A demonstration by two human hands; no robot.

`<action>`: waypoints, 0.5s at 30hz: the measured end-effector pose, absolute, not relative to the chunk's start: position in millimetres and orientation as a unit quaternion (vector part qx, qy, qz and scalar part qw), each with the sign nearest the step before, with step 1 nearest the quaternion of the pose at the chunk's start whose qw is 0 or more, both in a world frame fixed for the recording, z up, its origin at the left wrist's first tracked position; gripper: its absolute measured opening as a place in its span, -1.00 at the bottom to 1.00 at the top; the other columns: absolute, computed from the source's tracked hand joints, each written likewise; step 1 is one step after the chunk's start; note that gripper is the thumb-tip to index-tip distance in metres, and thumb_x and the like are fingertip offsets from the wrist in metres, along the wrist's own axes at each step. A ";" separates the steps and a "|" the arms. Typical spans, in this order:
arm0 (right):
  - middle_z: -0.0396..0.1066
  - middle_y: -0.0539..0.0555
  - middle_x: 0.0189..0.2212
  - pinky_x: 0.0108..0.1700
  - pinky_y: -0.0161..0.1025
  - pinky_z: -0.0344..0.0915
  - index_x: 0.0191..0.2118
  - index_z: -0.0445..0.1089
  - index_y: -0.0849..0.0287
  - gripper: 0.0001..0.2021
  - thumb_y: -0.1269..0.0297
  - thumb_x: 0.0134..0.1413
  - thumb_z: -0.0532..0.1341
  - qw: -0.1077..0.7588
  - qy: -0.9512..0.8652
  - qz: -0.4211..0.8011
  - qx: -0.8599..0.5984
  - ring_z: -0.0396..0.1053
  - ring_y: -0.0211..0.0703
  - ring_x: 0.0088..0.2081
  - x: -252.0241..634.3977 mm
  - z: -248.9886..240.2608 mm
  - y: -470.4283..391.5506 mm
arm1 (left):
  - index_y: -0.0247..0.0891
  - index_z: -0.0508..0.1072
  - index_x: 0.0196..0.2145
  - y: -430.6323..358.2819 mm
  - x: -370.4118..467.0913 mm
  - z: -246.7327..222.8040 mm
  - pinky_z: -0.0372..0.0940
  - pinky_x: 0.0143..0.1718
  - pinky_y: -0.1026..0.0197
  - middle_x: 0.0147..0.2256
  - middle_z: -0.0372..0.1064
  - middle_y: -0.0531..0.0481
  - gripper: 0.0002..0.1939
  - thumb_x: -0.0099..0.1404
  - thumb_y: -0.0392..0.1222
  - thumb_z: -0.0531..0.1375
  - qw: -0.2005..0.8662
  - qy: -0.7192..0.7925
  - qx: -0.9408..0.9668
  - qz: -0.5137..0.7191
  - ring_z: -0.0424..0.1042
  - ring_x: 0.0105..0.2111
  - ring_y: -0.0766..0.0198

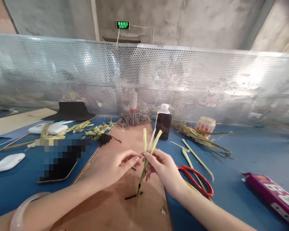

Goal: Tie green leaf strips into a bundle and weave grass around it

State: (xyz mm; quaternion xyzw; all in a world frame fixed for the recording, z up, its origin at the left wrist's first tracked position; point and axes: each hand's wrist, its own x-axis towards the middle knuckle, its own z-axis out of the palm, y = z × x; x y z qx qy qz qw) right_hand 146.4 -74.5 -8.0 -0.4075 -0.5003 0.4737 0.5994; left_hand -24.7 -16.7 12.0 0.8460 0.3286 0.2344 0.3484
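Note:
In the middle of the head view, my right hand (162, 168) is closed around a small bundle of pale green-yellow plant strips (144, 173). The strips fan out at the top, and a dark tie binds them low down near the board. My left hand (124, 165) is just left of the bundle, thumb and fingers pinched together by my right fingertips; what they hold is too small to make out. Beneath both hands lies a brown wooden board (106, 210) with a short black strip (130, 196) on it. Red-handled scissors (208, 185) rest right of my right hand.
Loose strips (208, 163) and a dried bundle (195, 136) lie right on the blue table. A bottle (165, 108) stands behind a dark phone (163, 123). Wire loops (135, 119) sit at the board's far end. Left are leaf scraps (98, 130), another phone (60, 168) and a white case (8, 162).

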 end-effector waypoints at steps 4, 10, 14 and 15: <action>0.35 -0.01 -0.53 -0.50 -0.28 0.34 -0.42 0.29 0.22 -0.70 0.04 0.06 0.18 0.582 -0.534 0.453 -0.413 0.36 -0.26 -0.59 137.3 -6.5 -81.7 | -0.21 0.43 -0.45 -41.0 -12.8 24.8 0.23 -0.36 0.30 -0.46 0.45 0.07 -0.73 0.30 -0.08 0.03 0.390 0.307 0.837 0.231 0.39 -0.43 0.28; 0.35 0.00 -0.50 -0.44 -0.30 0.30 -0.38 0.37 0.22 -0.76 0.11 0.06 0.20 0.587 -0.580 0.405 -0.394 0.29 -0.30 -0.53 139.6 -3.5 -83.9 | -0.19 0.43 -0.55 -55.2 -11.5 38.4 0.07 -0.53 0.30 -0.65 0.27 0.13 -0.74 0.25 -0.14 0.08 0.383 0.329 0.820 0.271 0.18 -0.63 0.34; 0.35 0.00 -0.49 -0.47 -0.34 0.21 -0.30 0.44 0.22 -0.77 0.14 0.05 0.22 0.602 -0.574 0.375 -0.409 0.21 -0.34 -0.54 143.6 -5.4 -82.1 | -0.15 0.46 -0.48 -42.2 -19.5 25.8 -0.04 -0.61 0.30 -0.69 0.16 0.16 -0.73 0.23 0.01 0.09 0.362 0.360 0.810 0.288 0.09 -0.69 0.36; 0.35 -0.01 -0.49 -0.45 -0.34 0.22 -0.28 0.44 0.22 -0.77 0.15 0.05 0.23 0.609 -0.566 0.375 -0.410 0.22 -0.33 -0.53 144.2 -6.3 -81.9 | -0.17 0.44 -0.49 -38.5 -20.6 21.5 -0.05 -0.61 0.30 -0.69 0.18 0.15 -0.70 0.23 0.05 0.09 0.353 0.371 0.806 0.298 0.11 -0.68 0.37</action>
